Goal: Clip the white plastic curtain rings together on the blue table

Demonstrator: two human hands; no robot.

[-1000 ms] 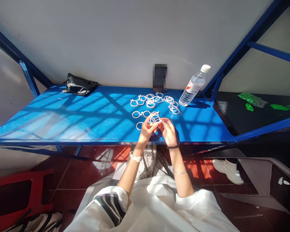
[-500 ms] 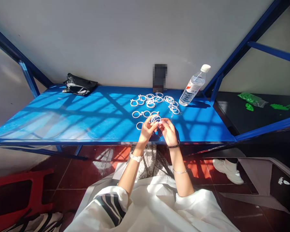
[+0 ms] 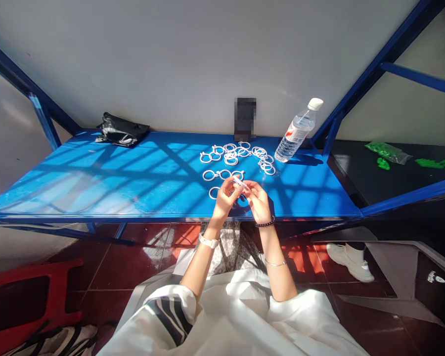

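A white ring [image 3: 239, 182] is being pinched between the fingertips of the left hand [image 3: 225, 199] and the right hand [image 3: 258, 200], just above the blue table [image 3: 96, 173]. Many loose rings [image 3: 237, 154] are lying beyond — most, seemingly, not yet handled.

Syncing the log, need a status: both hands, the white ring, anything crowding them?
Left hand and right hand both pinching one white ring above the blue table. Loose rings lie beyond, apart from the fingers. Water bottle stands far right, clear.
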